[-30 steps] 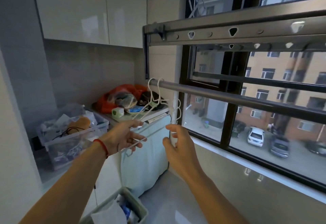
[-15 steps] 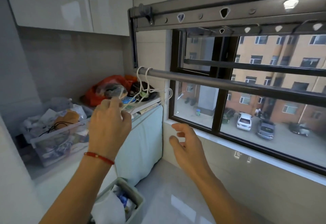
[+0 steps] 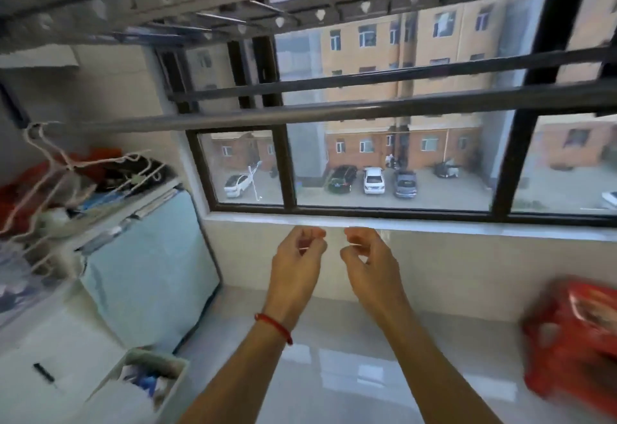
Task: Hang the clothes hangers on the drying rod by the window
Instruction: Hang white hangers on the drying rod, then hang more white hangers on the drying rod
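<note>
Red thread circles the wrist of the left hand [image 3: 298, 255], which is raised below the window sill [image 3: 434, 228] with its fingers loosely curled; I see nothing in it. The right hand [image 3: 369, 258] is just beside it, apart from it, with the same loose curl and also holding nothing. Both hands are well below the drying rod [image 3: 300, 116] and touch no object.

Below the rod and nearer to the person, a white bin [image 3: 147, 380] with mixed small items stands at the bottom, and a red plastic bag [image 3: 574, 340], blurred, lies under the right part of the rod. A pale blue cloth [image 3: 147, 253] covers the front of a cabinet under the left part of the rod.

The white clothes hangers [image 3: 46, 169] hang by their hooks at the far left end of the rod, in one close group; the blur does not let me count them. Behind the rod is the window [image 3: 384, 169], with parked cars outside.

My judgement is that these hangers are already placed and the hands are free between two actions. If more hangers remain, they are not visible here, so the next move calls for finding one, gripping it by the neck and lifting the hook over the rod, beside the first group.
</note>
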`<state>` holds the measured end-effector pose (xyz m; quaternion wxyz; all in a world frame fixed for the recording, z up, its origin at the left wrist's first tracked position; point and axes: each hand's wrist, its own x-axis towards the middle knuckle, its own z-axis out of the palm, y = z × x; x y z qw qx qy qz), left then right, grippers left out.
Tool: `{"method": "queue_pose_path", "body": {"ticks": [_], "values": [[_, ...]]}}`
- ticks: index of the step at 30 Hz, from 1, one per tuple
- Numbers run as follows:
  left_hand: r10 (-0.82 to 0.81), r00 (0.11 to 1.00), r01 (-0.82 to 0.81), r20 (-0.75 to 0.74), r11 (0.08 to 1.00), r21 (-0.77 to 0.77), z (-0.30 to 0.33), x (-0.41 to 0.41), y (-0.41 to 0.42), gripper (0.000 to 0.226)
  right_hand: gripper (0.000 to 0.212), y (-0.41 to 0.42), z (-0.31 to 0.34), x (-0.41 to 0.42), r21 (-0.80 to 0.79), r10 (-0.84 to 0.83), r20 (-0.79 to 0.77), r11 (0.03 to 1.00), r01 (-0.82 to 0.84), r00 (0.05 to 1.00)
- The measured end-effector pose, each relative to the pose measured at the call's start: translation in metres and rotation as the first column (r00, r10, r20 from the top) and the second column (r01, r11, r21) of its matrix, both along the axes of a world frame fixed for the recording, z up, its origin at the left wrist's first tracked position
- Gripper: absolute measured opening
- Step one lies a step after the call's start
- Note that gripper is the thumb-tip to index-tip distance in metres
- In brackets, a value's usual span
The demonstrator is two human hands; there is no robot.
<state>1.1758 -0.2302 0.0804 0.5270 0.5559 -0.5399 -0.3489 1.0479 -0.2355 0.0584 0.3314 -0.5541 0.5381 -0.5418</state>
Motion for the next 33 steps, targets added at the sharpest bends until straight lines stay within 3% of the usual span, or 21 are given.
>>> {"method": "queue_pose_path", "body": {"ticks": [4, 8, 16, 24, 33], "values": [[-0.221, 0.975, 0.221, 0.025, 0.975, 0.027, -0.023, -0.166, 0.029, 0.014, 0.026, 0.049, -0.024, -0.155, 0.057, -0.181, 0.007, 0.982, 0.181, 0.983], [-0.454, 0.889, 0.449, 0.055, 0.890, 0.076, -0.037, -0.311, 0.061, 0.014, 0.028, 0.108, -0.033, -0.294, 0.113, -0.378, 0.030, 0.921, 0.372, 0.925], [-0.786, 0.609, 0.784, 0.102, 0.617, 0.072, -0.055, -0.555, 0.127, 0.013, 0.018, 0.235, -0.054, -0.522, 0.173, -0.798, 0.034, 0.598, 0.782, 0.602], [-0.959, 0.235, 0.955, 0.156, 0.258, 0.148, -0.059, -0.774, 0.155, 0.037, 0.028, 0.296, -0.063, -0.714, 0.202, -0.951, -0.072, 0.283, 0.938, 0.302], [-0.981, 0.039, 0.966, 0.192, 0.086, 0.244, -0.061, -0.971, 0.161, 0.038, 0.038, 0.324, -0.087, -0.899, 0.325, -0.981, -0.143, 0.077, 0.943, 0.129]]}}
